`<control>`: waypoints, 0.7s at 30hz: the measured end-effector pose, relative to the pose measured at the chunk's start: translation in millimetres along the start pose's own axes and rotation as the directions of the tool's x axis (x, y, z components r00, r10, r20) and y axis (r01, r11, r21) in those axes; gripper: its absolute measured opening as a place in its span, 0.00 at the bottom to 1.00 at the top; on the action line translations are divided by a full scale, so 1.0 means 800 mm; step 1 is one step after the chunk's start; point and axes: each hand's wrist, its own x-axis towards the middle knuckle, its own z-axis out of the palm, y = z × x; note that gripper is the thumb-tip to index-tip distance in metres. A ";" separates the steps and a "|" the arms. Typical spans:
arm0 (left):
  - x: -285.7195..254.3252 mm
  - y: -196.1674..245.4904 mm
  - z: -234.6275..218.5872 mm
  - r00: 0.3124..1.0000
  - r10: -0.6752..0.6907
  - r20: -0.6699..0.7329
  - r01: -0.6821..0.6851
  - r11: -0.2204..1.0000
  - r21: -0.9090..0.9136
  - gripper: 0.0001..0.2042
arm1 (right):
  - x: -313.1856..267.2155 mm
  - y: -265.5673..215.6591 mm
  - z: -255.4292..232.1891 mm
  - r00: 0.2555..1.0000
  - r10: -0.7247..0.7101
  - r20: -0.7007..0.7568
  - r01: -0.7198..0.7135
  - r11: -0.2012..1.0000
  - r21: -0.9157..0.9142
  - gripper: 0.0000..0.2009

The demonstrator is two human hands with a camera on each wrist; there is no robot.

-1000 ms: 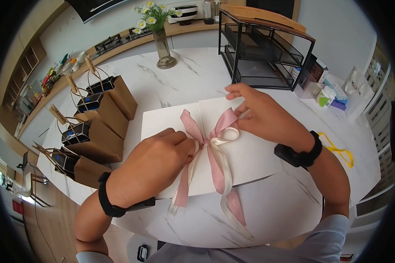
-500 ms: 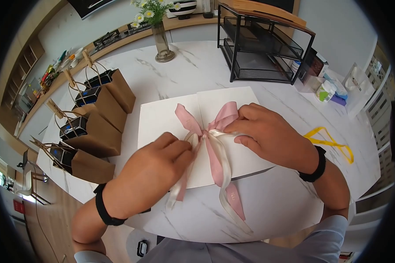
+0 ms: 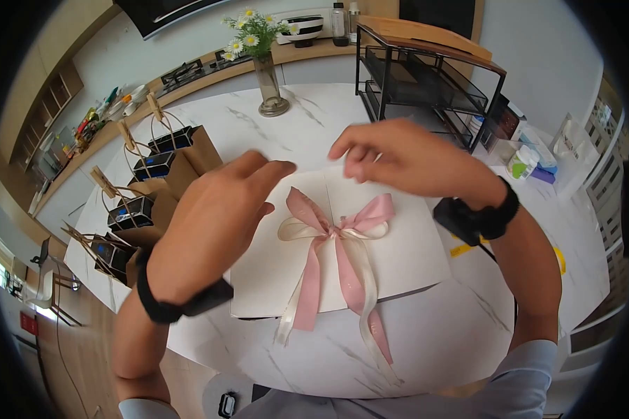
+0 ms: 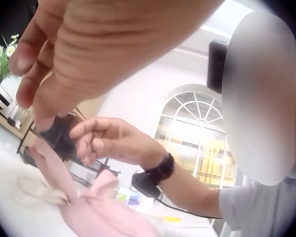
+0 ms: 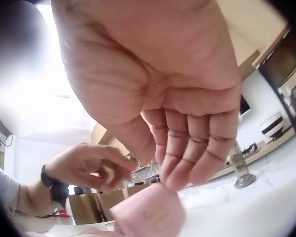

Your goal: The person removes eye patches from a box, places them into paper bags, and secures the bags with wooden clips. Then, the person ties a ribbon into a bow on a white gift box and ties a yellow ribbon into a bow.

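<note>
A flat white box point(image 3: 272, 272) lies on the marble table, with a pink and cream ribbon bow point(image 3: 334, 230) on its middle and long tails over the near edge. Above the box's left side hovers the left hand point(image 3: 213, 213), fingers loosely bent and holding nothing. The right hand point(image 3: 405, 157) is raised over the far right part of the box, its fingers relaxed and empty. In the right wrist view a pink loop point(image 5: 150, 210) shows below the right hand point(image 5: 158, 94); neither hand touches the ribbon.
Several brown paper bags point(image 3: 201, 150) stand at the left. A flower vase point(image 3: 269, 87) and a black mesh rack point(image 3: 426, 84) are behind the box. Small bottles point(image 3: 523, 163) and a yellow ribbon point(image 3: 468, 246) lie to the right.
Both hands have let go of the ribbon and risen away from it toward the box's far side. The bow's loops are now spread out and fully visible.
</note>
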 end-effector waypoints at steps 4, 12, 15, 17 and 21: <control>0.017 -0.036 0.024 0.976 0.169 0.140 -0.148 0.978 -0.147 0.18 | 0.031 0.001 0.030 0.986 -0.008 0.168 0.019 0.998 -0.064 0.17; 0.011 -0.020 0.028 0.981 0.174 0.087 -0.155 0.969 -0.192 0.11 | 0.057 0.020 0.053 0.884 0.182 0.430 -0.317 0.910 0.268 0.25; 0.010 -0.025 0.032 0.982 0.177 0.062 -0.169 0.979 -0.115 0.13 | 0.059 0.021 0.051 0.847 0.178 0.500 -0.411 0.817 0.405 0.31; 0.006 -0.028 0.038 0.994 0.009 0.105 0.024 0.952 -0.305 0.13 | 0.056 0.027 0.048 0.855 0.167 0.490 -0.414 0.789 0.454 0.31; 0.009 -0.033 0.038 0.852 -0.310 0.421 0.521 0.438 -0.732 0.12 | 0.052 0.036 0.040 0.872 0.102 0.479 -0.395 0.724 0.565 0.32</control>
